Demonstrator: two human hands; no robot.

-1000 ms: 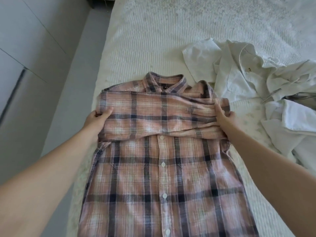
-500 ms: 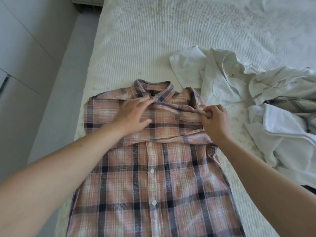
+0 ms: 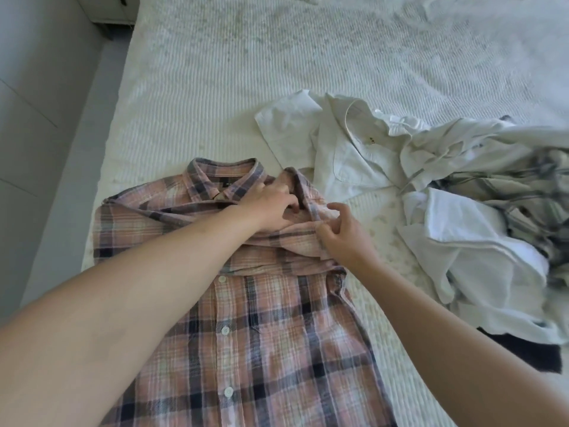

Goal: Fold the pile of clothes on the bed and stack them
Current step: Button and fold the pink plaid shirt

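A pink plaid button shirt (image 3: 252, 328) lies face up on the bed, collar away from me, with both sleeves folded across its chest. My left hand (image 3: 271, 208) reaches across to the shirt's right shoulder, fingers curled into the folded sleeve fabric just below the collar. My right hand (image 3: 341, 232) is beside it at the right edge, thumb and fingers pinching the sleeve fold. A heap of unfolded clothes (image 3: 462, 217), mostly white and pale shirts, lies to the right.
The white ribbed bedspread (image 3: 277, 72) stretches away beyond the shirt. The bed's left edge (image 3: 107, 167) drops to a grey floor beside pale cabinet doors. A dark garment (image 3: 523, 352) pokes out under the heap at the right.
My left hand left the shirt's left edge and slid across the chest to the right shoulder. My right hand stayed at the right sleeve fold, fingers now looser. The view shifted left.
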